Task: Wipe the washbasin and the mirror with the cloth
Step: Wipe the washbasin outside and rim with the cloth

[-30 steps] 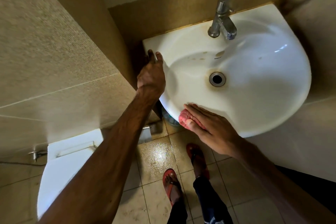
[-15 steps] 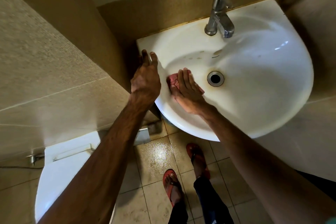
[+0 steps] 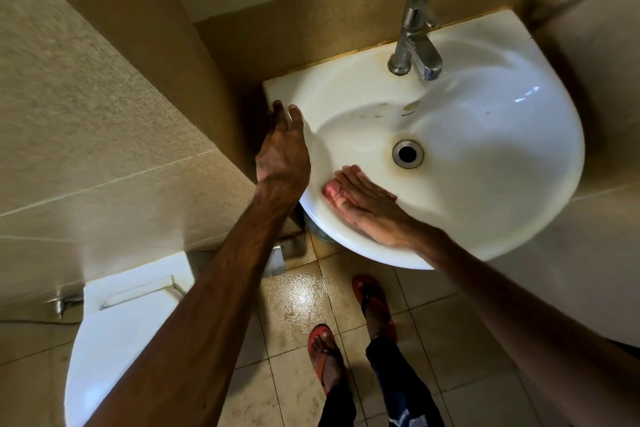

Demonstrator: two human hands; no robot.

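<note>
Beige-tiled bathroom, head view: the right hand (image 3: 374,215), grip flat and apart, presses the crumpled pink cloth (image 3: 330,189) on the white ceramic washbasin's (image 3: 519,184) near-left inner wall. It has pulled back from beside the left hand (image 3: 282,156), which rests loose-fingered on the rim. The basin wipe looks only partly done.
</note>
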